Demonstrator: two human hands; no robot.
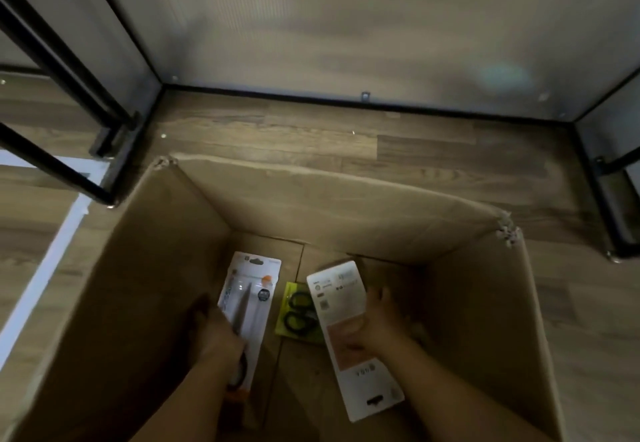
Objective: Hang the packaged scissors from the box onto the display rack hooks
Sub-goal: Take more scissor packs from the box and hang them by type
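Both hands reach down into an open cardboard box (166,240) on the floor. My left hand (214,330) grips a long white scissors package (251,299) with orange accents, face up, near its lower half. My right hand (377,320) holds a second white package (341,303) by its right edge, its printed back facing me. Between them a yellow-green package with black-handled scissors (296,313) lies flat on the box bottom, partly under the right package. No rack hooks are in view.
The box stands on a wood-pattern floor (311,136). A grey panel with black framing (346,25) rises behind it. Black metal legs (69,102) stand at the left, and another black leg (602,206) at the right.
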